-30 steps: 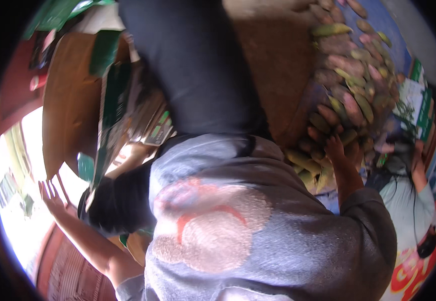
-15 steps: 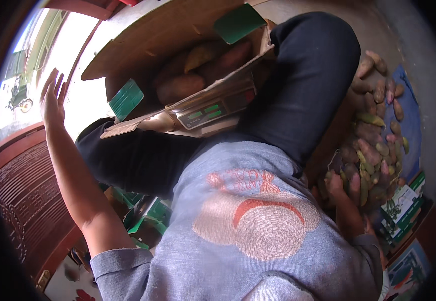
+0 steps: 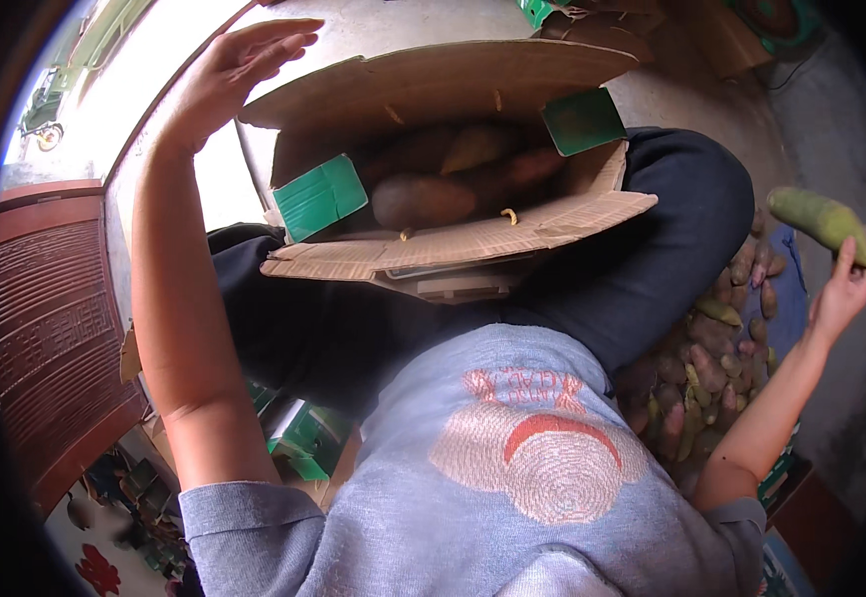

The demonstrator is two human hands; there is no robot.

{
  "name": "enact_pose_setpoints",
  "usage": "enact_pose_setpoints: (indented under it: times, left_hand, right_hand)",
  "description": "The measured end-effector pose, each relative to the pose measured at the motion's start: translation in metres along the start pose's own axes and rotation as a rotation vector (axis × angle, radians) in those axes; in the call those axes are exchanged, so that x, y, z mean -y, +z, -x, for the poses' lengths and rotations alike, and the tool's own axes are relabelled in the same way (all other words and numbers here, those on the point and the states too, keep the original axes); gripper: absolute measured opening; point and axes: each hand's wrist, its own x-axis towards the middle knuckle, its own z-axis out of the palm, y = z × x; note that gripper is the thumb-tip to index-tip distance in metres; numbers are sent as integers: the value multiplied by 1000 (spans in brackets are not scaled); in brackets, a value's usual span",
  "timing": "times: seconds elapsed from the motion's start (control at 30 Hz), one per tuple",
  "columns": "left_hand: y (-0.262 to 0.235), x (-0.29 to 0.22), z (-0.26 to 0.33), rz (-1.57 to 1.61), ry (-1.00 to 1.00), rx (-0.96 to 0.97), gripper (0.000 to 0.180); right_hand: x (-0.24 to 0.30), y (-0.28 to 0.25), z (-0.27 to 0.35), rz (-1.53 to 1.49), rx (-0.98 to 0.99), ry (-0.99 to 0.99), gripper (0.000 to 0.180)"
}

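Your floor [image 3: 831, 328] is grey concrete here, running along the right side. Right on it lies a heap of sweet potatoes [image 3: 711, 368], reddish and greenish, spread beside your knee, with a blue cloth [image 3: 789, 298] at the heap's far edge. Your open cardboard box [image 3: 453, 189] rides on your lap, not the floor.

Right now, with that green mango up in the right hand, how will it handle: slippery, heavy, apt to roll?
The green mango looks smooth-skinned, so possibly slippery. The right hand grips only its lower end, so it may lever downward. Its long rounded shape would likely roll if set down.
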Motion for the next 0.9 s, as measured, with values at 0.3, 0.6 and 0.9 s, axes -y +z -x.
enact_pose_setpoints:
  times: [0.3, 0.6, 0.9]
  left_hand:
    - [21, -9, 20, -151, 49, -19, 53]
    - [20, -8, 24, -90, 116, -73, 29]
    - [17, 8, 32, 3, 0, -92, 48]
  right_hand:
    - [199, 182, 48, -247, 783, -258, 40]
    - [186, 278, 127, -331, 1155, 109, 35]
    - [172, 205, 85, -313, 644, -20, 26]
